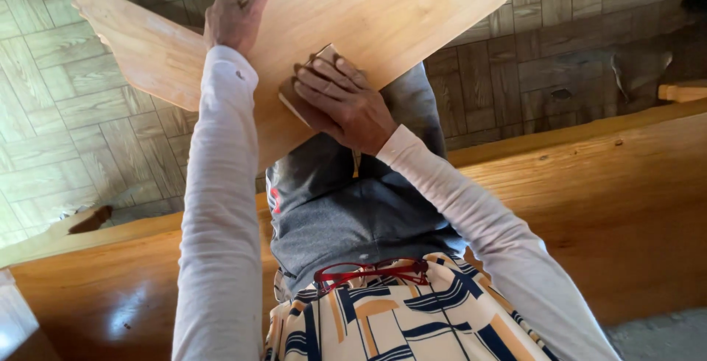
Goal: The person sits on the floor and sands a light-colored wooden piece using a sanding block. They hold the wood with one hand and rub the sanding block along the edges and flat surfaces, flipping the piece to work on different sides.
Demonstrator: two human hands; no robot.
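The floor (66, 110) on the left was made of pale tiles that looked like wood. A long wooden bench (626, 206) ran across the picture, low on the left and higher on the right. A small wood scrap (88, 221) lay on the floor by its edge.

The person sat on the bench and looked down. A flat wood board (383, 7) lay across the person's lap, over grey trousers (346, 214). The board's long side ran from the upper left to the upper right, tipped a little, and its near edge rested close to the knees.

The left hand (234, 18) was at the left part of the board. It was closed around the far edge, with the thumb pointing up and the fingers curled over the wood. It held the board so it did not slip.

The right hand (342, 99) was nearer to the person, close to the middle of the board. Its fingers were together and pressed flat down on a small brown sanding block (313, 66). The block touched the board's top face. The board stretched away from this hand to the left and to the right.

Red glasses (372, 271) hung on a patterned shirt (390, 317) at the bottom. Far right, another wood piece (681, 92) lay on the dark floor.
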